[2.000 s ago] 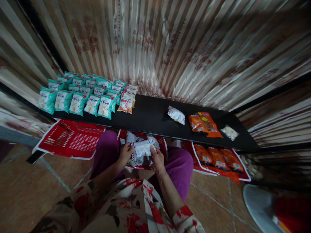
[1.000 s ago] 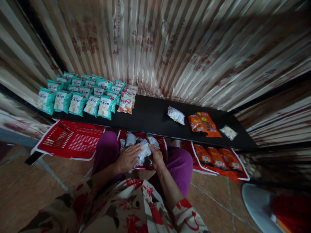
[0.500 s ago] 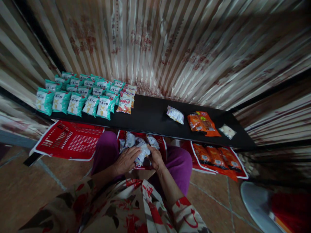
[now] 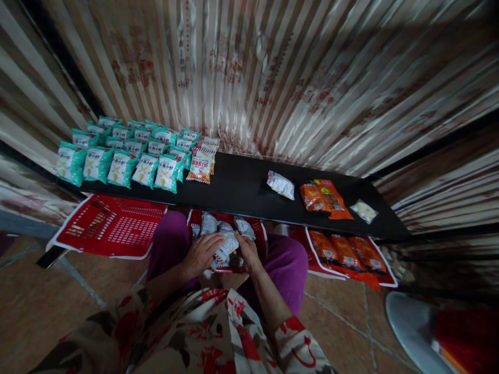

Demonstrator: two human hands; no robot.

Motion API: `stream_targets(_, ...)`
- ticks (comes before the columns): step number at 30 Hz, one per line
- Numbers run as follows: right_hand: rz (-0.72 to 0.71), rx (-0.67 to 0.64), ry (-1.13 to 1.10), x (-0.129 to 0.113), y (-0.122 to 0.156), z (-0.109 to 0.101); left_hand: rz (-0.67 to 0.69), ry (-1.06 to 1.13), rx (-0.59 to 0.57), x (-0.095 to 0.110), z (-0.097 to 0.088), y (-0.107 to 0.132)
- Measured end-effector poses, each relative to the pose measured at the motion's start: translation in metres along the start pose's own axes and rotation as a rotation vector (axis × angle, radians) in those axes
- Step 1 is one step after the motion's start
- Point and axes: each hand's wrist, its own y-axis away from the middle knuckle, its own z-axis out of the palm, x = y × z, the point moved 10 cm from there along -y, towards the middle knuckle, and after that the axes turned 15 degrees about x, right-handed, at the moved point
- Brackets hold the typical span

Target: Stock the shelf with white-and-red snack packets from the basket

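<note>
One loosely curved left hand (image 4: 201, 254) and half-curled right hand (image 4: 248, 252) hold a white packet (image 4: 226, 246), partly hiding its sides.

The room is dim. Soft light makes shiny streaks on the middle of the curtain (image 4: 241, 67), and its top right corner goes dark. The black desk (image 4: 241, 182) looks very dark. Near the edges, things look stretched and blurry, and the red thing (image 4: 468, 332) at the bottom right is fuzzy.
</note>
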Motion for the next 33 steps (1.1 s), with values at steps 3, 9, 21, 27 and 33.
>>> stream_targets(3, -0.165, 0.050, 0.178, -0.009, -0.003, -0.008, -0.025, 0.019, -0.009, -0.003, -0.002, -0.004)
stream_targets(9, -0.708, 0.056, 0.256, -0.060, 0.022, -0.007, -0.045, 0.060, -0.052, -0.005, 0.001, -0.010)
stream_targets(21, -0.752, -0.348, 0.257, -0.075, 0.064, 0.018, -0.151, 0.119, -0.063, -0.018, -0.005, -0.023)
stream_targets(27, -0.682, -0.418, 0.252, -0.069, 0.066, 0.019, -0.171, 0.135, -0.135, -0.027, -0.003, -0.028)
stream_targets(33, -0.667, -0.386, 0.256, -0.070, 0.066, 0.019, -0.190, 0.125, -0.216, -0.035, 0.001, -0.035)
